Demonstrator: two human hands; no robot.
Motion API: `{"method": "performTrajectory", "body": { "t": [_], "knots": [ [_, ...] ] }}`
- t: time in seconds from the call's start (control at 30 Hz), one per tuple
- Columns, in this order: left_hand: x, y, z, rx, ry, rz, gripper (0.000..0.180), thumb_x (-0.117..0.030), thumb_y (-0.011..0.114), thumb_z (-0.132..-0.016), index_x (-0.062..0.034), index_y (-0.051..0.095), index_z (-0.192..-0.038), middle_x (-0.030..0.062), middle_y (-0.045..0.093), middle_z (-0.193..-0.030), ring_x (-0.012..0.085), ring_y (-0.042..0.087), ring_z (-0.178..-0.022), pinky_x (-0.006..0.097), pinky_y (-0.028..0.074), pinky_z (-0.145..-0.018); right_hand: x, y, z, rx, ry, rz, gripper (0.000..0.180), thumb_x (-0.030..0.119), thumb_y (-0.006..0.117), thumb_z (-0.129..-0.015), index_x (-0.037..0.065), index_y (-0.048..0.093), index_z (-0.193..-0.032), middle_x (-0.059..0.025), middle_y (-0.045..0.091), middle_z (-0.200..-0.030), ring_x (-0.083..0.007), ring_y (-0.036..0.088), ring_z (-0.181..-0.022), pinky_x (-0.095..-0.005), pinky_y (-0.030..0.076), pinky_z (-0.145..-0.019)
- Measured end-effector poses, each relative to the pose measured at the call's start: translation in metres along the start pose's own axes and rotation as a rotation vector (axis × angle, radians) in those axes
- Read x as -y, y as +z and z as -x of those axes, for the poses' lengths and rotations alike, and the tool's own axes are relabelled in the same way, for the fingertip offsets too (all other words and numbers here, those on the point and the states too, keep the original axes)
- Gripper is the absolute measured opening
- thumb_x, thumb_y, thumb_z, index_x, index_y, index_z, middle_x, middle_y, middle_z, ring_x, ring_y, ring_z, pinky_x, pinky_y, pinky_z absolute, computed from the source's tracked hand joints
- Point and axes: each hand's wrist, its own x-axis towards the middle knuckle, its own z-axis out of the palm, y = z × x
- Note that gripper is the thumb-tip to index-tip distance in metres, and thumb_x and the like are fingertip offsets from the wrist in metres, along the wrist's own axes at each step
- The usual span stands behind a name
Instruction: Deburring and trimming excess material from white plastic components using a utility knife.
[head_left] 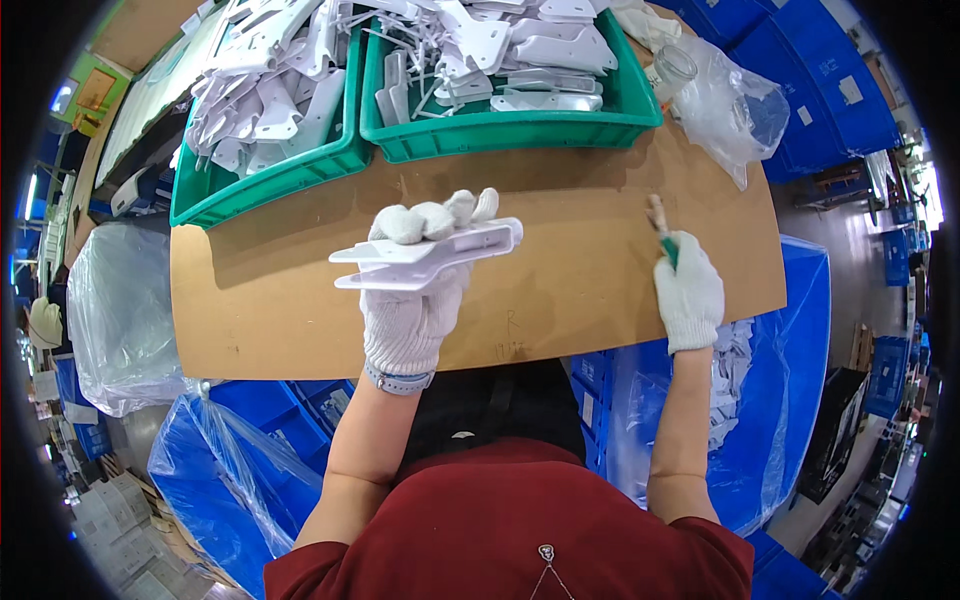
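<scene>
Bent around the rim of the view: grey workshop floor (848,255), with big blue crates (825,90) stacked at upper right. Across the middle, a broad brown board (580,200) as work surface, mostly bare. Below its right side, a blue bin (800,300) with a clear liner (640,420) and many loose white pieces (732,370) inside; below its left side, a second blue bin (265,400), clear film (205,450) draped over it.

Along the far edge, side by side, a left green tray (275,185), angled and heaped with flat white plates (280,110), and a right green tray (520,133), piled with similar plates plus thin white strips (432,95). Beside the board's left edge, a puffed clear bag (120,310); by the right tray, a crumpled clear bag (745,110).

Over the board, white-gloved left hand (415,310), fingers curled over a white part (430,250), gripping it in front of the trays. Two layers showing; cannot tell whether one piece or two. White-gloved right hand (690,290) near the board's right edge, closed around a slim green-handled tool (671,252), tan tip pointing toward the far side. Near the right tray's corner, a clear cup (676,66). Round the left wrist, a pale band (398,381).
</scene>
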Motion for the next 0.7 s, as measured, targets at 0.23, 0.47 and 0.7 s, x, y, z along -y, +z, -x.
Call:
{"method": "performTrajectory", "body": {
  "t": [0.23, 0.47, 0.7],
  "knots": [
    [0.010, 0.017, 0.004, -0.148, 0.008, 0.101, 0.005, -0.017, 0.069, -0.096, -0.0133, 0.066, -0.094, 0.0061, 0.069, -0.102, 0.0289, 0.053, -0.133, 0.067, 0.022, -0.123, 0.090, -0.033, 0.058, 0.028, -0.474, -0.827, 0.040, -0.003, 0.069, -0.083, 0.005, 0.064, -0.122, -0.0145, 0.071, -0.099, -0.0354, 0.071, -0.085, -0.0381, 0.057, -0.075],
    [0.022, 0.017, 0.020, -0.311, 0.032, 0.023, 0.002, -0.012, 0.061, -0.099, -0.0121, 0.062, -0.101, 0.0061, 0.066, -0.111, 0.0307, 0.053, -0.134, 0.065, 0.032, -0.120, 0.106, -0.008, 0.066, -0.078, -0.518, -0.727, 0.035, 0.002, 0.075, -0.079, 0.006, 0.066, -0.113, -0.0130, 0.069, -0.089, -0.0334, 0.069, -0.074, -0.0405, 0.054, -0.064],
    [0.027, 0.010, 0.018, -0.344, 0.002, 0.200, 0.039, 0.015, 0.067, -0.083, -0.0109, 0.062, -0.112, 0.0071, 0.065, -0.123, 0.0308, 0.051, -0.137, 0.063, 0.042, -0.115, 0.115, -0.004, 0.069, -0.061, -0.510, -0.690, 0.031, 0.000, 0.073, -0.078, 0.005, 0.068, -0.109, -0.0167, 0.070, -0.093, -0.0370, 0.069, -0.078, -0.0421, 0.055, -0.067]
  ]
}}
